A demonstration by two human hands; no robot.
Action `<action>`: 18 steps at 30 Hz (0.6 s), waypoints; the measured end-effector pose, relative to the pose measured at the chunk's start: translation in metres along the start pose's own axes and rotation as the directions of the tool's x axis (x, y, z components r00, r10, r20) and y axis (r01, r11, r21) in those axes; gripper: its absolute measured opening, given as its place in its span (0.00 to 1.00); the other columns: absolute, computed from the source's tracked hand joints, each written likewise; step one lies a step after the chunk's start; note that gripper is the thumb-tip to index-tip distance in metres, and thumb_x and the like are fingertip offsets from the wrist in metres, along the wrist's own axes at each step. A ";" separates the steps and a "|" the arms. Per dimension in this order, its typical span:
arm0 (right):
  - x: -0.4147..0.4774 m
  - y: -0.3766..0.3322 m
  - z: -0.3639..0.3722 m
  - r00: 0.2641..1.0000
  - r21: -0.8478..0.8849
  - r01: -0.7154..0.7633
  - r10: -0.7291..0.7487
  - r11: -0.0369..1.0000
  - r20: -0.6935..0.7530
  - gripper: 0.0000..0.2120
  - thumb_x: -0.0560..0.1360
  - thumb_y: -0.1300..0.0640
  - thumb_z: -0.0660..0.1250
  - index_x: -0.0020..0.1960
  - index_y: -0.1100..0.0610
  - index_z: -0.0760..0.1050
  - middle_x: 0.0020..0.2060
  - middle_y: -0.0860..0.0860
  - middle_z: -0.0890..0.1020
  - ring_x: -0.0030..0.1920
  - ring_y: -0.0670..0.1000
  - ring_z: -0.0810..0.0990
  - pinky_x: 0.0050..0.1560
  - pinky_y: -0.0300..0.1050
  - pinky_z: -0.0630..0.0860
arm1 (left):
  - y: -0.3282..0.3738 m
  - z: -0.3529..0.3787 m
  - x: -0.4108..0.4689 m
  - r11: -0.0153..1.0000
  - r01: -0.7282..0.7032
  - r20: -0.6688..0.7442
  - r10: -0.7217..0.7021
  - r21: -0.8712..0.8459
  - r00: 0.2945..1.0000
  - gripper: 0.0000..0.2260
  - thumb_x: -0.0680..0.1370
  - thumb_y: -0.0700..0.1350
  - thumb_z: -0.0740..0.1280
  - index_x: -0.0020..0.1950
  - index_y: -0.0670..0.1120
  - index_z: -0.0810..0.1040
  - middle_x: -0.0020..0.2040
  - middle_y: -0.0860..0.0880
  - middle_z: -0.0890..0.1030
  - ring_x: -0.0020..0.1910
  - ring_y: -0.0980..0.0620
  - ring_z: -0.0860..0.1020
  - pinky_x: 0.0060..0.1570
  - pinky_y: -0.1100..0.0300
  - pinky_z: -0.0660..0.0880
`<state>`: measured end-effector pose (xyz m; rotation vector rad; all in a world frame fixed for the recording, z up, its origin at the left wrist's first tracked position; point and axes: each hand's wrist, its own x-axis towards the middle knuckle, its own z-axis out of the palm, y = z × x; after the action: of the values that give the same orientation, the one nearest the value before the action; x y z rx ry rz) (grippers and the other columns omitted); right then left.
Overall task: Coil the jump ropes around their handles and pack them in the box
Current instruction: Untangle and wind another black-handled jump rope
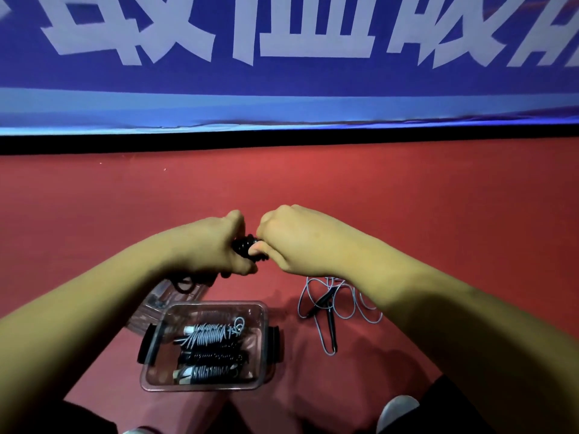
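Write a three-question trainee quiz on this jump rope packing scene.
1. True or false: the clear box already holds coiled ropes.
2. The left hand and right hand grip between them: A) a black coiled rope; B) the box lid; C) nothing.
3. Fill in: the loose grey rope lies on the red floor to the ___ of the box.

Key: 1 true; 2 A; 3 right.

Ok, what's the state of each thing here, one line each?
Black rope: coiled, held between the hands.
Left hand: grips the rope.
Right hand: pinches its coils.
Box: open, three coiled ropes inside.
Lid: off, beside the box.
Grey rope: uncoiled, on the floor.
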<state>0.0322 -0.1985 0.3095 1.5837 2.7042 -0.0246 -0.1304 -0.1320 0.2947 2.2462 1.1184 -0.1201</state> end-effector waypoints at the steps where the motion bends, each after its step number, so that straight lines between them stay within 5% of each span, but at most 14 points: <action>1: 0.001 0.000 0.001 1.000 0.059 -0.002 0.002 0.998 -0.006 0.14 0.82 0.51 0.58 0.44 0.54 0.79 0.42 0.54 0.80 0.41 0.57 0.78 0.44 0.52 0.76 | -0.003 -0.002 -0.001 0.998 -0.033 0.010 0.032 0.057 0.999 0.20 0.70 0.51 0.76 0.53 0.48 0.68 0.38 0.48 0.83 0.28 0.53 0.80 0.28 0.56 0.76; 3: 0.003 0.002 0.005 1.000 0.181 -0.015 0.017 0.983 -0.008 0.16 0.81 0.50 0.59 0.40 0.57 0.78 0.38 0.55 0.81 0.40 0.57 0.79 0.44 0.53 0.76 | -0.012 -0.005 -0.003 0.962 -0.141 0.018 0.140 0.233 0.990 0.23 0.67 0.60 0.75 0.56 0.53 0.72 0.41 0.53 0.83 0.38 0.53 0.81 0.40 0.53 0.78; 6: 0.004 0.006 0.009 0.993 0.464 -0.121 0.113 0.878 0.046 0.18 0.81 0.52 0.61 0.36 0.60 0.76 0.31 0.56 0.83 0.34 0.52 0.83 0.40 0.46 0.79 | -0.016 -0.005 -0.008 0.886 -0.250 -0.001 0.272 0.391 0.962 0.26 0.65 0.68 0.65 0.60 0.58 0.76 0.41 0.59 0.81 0.43 0.53 0.80 0.42 0.55 0.76; 9: 0.001 0.010 0.000 0.966 0.872 -0.223 0.222 0.436 0.137 0.17 0.82 0.56 0.60 0.37 0.62 0.70 0.29 0.62 0.80 0.29 0.54 0.84 0.31 0.42 0.79 | -0.017 -0.013 -0.015 0.865 -0.345 -0.083 0.399 0.366 0.913 0.29 0.66 0.68 0.60 0.62 0.57 0.76 0.42 0.56 0.80 0.39 0.55 0.77 0.41 0.57 0.75; 12: -0.003 0.009 -0.008 0.962 0.975 -0.189 0.219 0.115 0.161 0.16 0.82 0.56 0.59 0.39 0.63 0.69 0.30 0.63 0.76 0.24 0.54 0.80 0.24 0.41 0.76 | -0.012 -0.015 -0.021 0.864 -0.445 -0.173 0.487 0.234 0.856 0.21 0.69 0.63 0.65 0.56 0.54 0.78 0.38 0.55 0.81 0.34 0.57 0.77 0.37 0.59 0.74; 16: -0.007 0.009 -0.015 0.959 0.980 -0.201 0.202 -0.001 0.197 0.17 0.82 0.52 0.58 0.42 0.63 0.70 0.25 0.56 0.77 0.20 0.49 0.76 0.19 0.35 0.69 | -0.001 -0.004 -0.024 0.864 -0.500 -0.324 0.489 0.053 0.810 0.19 0.70 0.63 0.70 0.48 0.47 0.80 0.33 0.48 0.79 0.30 0.48 0.76 0.33 0.53 0.75; 18: -0.007 0.011 -0.016 0.954 0.980 -0.193 0.243 0.056 0.174 0.18 0.82 0.49 0.58 0.40 0.61 0.69 0.23 0.53 0.74 0.19 0.49 0.73 0.17 0.35 0.65 | 0.003 0.000 -0.024 0.861 -0.507 -0.394 0.451 -0.047 0.801 0.20 0.70 0.60 0.71 0.47 0.44 0.80 0.34 0.44 0.79 0.32 0.43 0.75 0.32 0.48 0.73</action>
<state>0.0450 -0.1987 0.3256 2.0578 2.2498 -2.3658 -0.1434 -0.1494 0.3043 2.3941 0.6592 0.6058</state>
